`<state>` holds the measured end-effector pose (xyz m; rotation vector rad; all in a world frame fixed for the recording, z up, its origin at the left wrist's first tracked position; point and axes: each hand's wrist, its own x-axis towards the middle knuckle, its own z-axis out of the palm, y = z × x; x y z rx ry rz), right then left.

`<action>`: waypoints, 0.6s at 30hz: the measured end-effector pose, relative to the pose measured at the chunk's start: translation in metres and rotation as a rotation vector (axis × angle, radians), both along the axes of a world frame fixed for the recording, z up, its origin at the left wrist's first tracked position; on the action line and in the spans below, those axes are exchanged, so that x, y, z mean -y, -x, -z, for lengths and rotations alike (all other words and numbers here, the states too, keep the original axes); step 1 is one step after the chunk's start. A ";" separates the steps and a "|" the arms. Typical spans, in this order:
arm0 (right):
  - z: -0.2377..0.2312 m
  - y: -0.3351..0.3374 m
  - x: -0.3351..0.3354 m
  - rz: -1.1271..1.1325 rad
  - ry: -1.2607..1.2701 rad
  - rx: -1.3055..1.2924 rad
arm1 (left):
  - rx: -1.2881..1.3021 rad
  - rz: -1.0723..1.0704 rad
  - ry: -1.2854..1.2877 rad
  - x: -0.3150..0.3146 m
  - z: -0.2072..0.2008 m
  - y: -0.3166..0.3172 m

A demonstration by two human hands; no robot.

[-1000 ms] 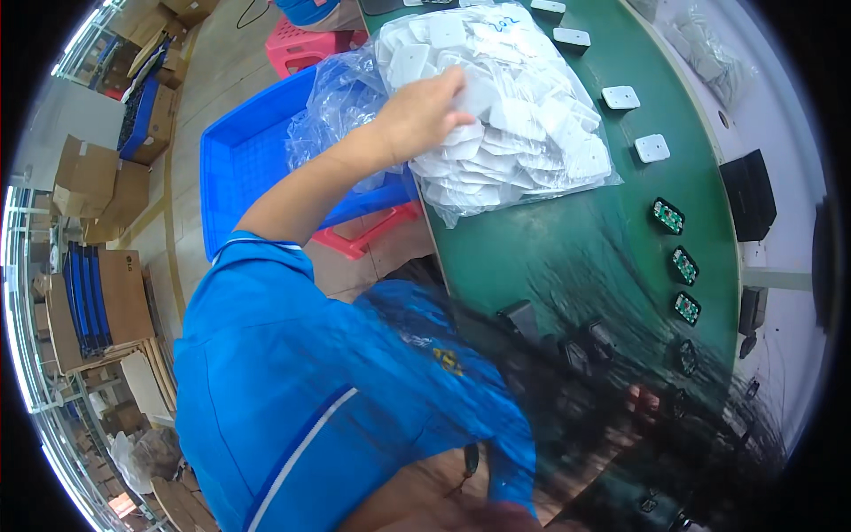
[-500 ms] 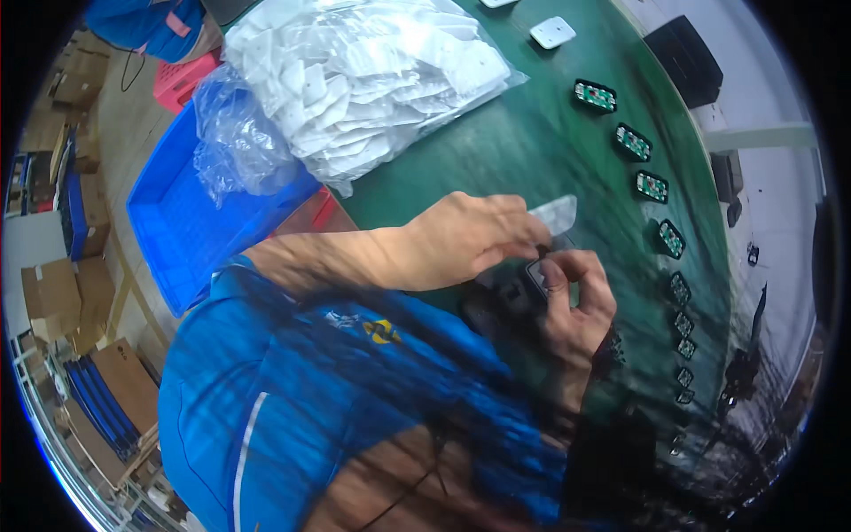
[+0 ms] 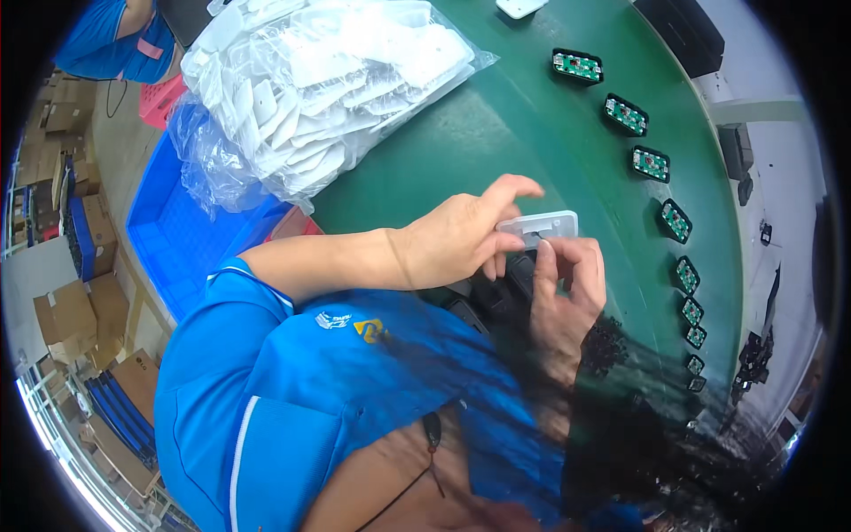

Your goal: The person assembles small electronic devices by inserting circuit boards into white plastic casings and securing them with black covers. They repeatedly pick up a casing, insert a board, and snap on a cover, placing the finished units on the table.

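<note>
A worker's left hand [image 3: 461,244] and right hand [image 3: 567,284] pinched a small white plastic cover [image 3: 539,227] between their fingertips, holding it just above the green conveyor belt [image 3: 496,133] and a dark part partly hidden beneath. A clear bag of white covers [image 3: 328,80] lay beyond, green circuit boards [image 3: 651,164] lined up to the right. Such a light fingertip grip could have let the cover slip or sit crooked

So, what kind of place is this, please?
Most likely an electronics assembly line in a factory. A row of small green circuit boards lies along a green worktable, a big clear bag of white plastic covers sits nearby, and cardboard boxes are stacked on the floor.
</note>
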<state>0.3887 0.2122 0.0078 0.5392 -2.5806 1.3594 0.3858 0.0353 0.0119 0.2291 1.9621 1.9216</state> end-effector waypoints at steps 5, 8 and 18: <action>0.003 0.003 0.005 0.034 0.165 0.085 | 0.119 -0.020 0.019 0.001 0.007 0.000; -0.006 0.002 0.013 0.099 0.187 0.052 | 0.206 -0.062 -0.060 -0.001 0.005 0.002; -0.013 0.007 -0.003 -0.132 -0.311 -0.181 | -0.547 -0.193 0.195 -0.006 0.026 -0.010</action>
